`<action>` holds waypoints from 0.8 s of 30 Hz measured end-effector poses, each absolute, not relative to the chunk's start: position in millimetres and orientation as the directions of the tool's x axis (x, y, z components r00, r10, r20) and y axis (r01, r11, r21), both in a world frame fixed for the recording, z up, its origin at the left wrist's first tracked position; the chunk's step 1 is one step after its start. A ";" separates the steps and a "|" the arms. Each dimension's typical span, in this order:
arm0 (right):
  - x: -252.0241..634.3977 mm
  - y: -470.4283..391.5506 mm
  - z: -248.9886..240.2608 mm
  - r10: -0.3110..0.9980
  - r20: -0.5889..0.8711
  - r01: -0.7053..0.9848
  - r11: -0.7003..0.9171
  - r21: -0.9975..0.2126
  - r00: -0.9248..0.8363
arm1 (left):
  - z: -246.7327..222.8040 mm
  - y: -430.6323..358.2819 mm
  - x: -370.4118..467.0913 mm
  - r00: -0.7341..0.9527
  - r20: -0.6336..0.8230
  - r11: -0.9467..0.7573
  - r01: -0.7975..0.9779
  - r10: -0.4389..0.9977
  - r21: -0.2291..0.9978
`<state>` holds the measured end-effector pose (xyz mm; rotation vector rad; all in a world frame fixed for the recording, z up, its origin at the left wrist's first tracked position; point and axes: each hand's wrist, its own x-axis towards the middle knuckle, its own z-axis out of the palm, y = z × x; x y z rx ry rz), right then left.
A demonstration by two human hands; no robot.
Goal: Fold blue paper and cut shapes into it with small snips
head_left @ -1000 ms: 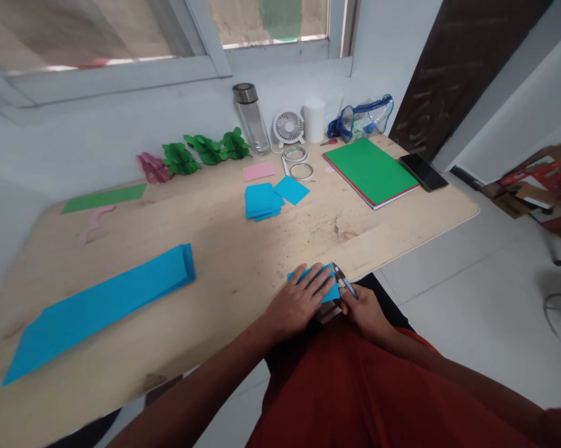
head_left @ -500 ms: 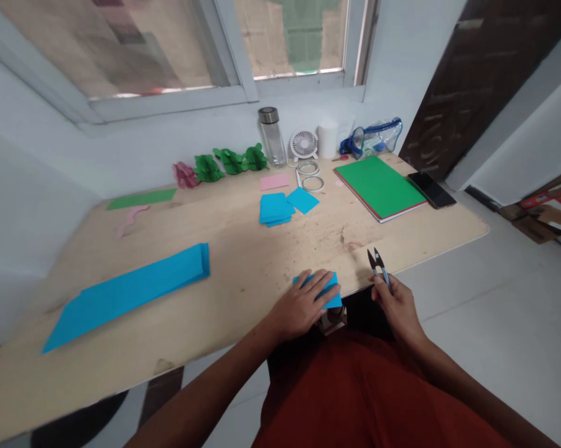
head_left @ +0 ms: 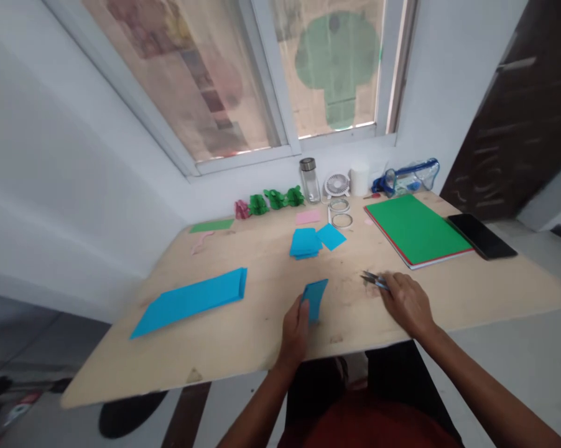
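My left hand (head_left: 295,330) grips a small blue piece of paper (head_left: 315,298), held up on edge above the front of the table. Over the tabletop on the right, my right hand (head_left: 407,302) is closed around a pair of thread snips (head_left: 374,279), their blades pointing left. Beyond the left hand lies a stack of blue paper squares (head_left: 305,242), with a single blue square (head_left: 331,236) beside it. A long folded strip of blue paper (head_left: 196,298) rests on the table at left.
A green sheet on a pad (head_left: 415,230) and a phone (head_left: 482,235) lie at right. Along the wall stand green paper shapes (head_left: 275,200), a glass bottle (head_left: 311,182), a small fan (head_left: 337,185) and a clear pouch (head_left: 413,177). Tape rolls (head_left: 342,221) lie before the fan.
My left hand has lifted the blue paper off the table and turned it upright. My right hand has brought the snips over the tabletop, blades now leftward. The camera view has tilted up and shifted left.
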<state>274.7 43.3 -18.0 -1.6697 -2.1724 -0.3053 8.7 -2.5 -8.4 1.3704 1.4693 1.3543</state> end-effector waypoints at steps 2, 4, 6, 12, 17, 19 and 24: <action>279.2 46.9 -24.0 0.849 0.462 0.943 0.325 -0.073 -0.257 | -1.2 9.1 11.1 -0.353 -0.041 0.031 -0.034 0.935 0.999; 282.1 49.4 -29.2 0.831 0.483 0.929 0.360 -0.091 -0.274 | 5.0 23.8 9.2 -0.380 -0.182 0.104 -0.216 0.907 0.971; 282.9 51.6 -33.6 0.822 0.495 0.919 0.380 -0.108 -0.282 | 7.8 42.5 4.9 -0.380 -0.222 0.156 -0.197 0.898 0.968; 285.5 52.1 -42.9 0.817 0.520 0.909 0.384 -0.165 -0.251 | 4.9 133.3 3.3 -0.430 -0.105 0.205 0.195 0.897 0.959; 287.5 67.6 -32.5 0.833 0.514 0.889 0.379 -0.257 -0.206 | 15.5 207.8 -3.0 -0.433 -0.039 0.261 0.466 0.900 0.846; 277.1 93.0 -17.8 0.866 0.451 0.868 0.381 -0.318 -0.215 | 19.8 225.0 -11.2 -0.418 -0.025 0.285 0.574 0.908 0.767; 220.5 187.6 21.5 0.977 0.054 0.918 0.214 -0.334 -0.209 | 18.5 238.5 -24.6 -0.401 -0.036 0.356 0.762 0.915 0.541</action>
